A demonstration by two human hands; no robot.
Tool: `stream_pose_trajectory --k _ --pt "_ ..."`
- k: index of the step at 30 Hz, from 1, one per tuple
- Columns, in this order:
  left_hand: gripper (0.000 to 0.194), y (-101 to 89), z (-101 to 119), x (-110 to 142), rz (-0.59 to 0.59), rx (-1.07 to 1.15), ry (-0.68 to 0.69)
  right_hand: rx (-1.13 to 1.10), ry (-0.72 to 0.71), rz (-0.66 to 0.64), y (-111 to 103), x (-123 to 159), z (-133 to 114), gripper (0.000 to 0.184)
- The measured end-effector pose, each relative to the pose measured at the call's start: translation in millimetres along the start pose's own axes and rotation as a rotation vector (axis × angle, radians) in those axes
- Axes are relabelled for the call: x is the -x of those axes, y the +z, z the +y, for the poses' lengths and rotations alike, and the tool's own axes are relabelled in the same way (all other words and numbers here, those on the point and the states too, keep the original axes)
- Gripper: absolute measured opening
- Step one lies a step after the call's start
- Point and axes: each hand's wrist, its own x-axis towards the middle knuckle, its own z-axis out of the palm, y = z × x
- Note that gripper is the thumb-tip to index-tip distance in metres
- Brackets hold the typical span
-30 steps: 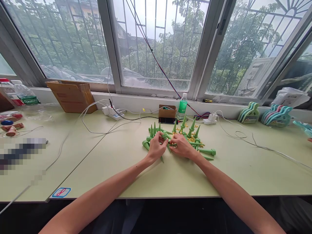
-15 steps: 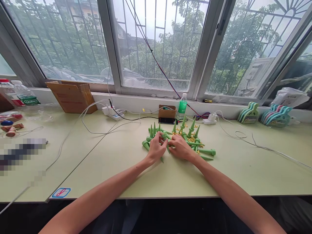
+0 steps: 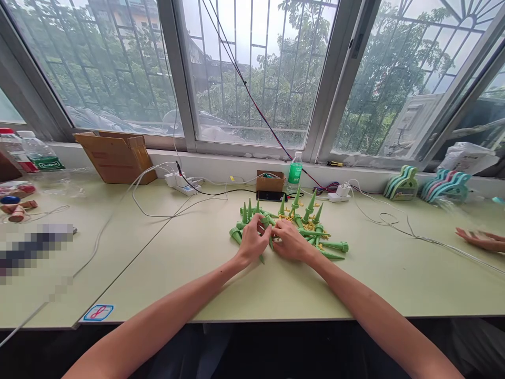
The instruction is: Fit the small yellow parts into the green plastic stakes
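My left hand point(image 3: 254, 241) is closed around a green plastic watering spike point(image 3: 266, 220), whose wide ribbed cap shows above the fingers. Right beside it, my right hand point(image 3: 291, 241) has its fingers curled in against the same spike; whatever sits between those fingertips is hidden. Around both hands lie more green watering spikes point(image 3: 334, 246), some on their sides and several standing point up, such as the upright spike point(image 3: 310, 206). Small yellow plastic pieces point(image 3: 310, 226) are scattered among them behind my right hand.
Behind the spikes stand a small cardboard box point(image 3: 270, 183), a phone point(image 3: 271, 196) and a green-labelled bottle point(image 3: 294, 172). White cables point(image 3: 181, 210) cross the table. Coloured hangers point(image 3: 445, 187) are at right, and another person's hand point(image 3: 481, 240) reaches in at the right edge.
Another person's hand has come into view at the right edge, near the hangers. My two hands and the spike stay almost in the same place.
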Motion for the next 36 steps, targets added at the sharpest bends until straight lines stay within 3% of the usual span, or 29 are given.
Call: stream_pose_trajectory --k 21,36 --pt "0.015 -1.3 -2.9 -0.6 0.019 0.048 0.008 -0.176 -0.071 0.062 -4.9 -1.3 -4.8 0.009" --pt "0.014 -2.6 -1.1 -1.0 0.052 0.087 -0.041 -0.207 -0.023 0.116 -8.3 -3.3 -5.8 0.019"
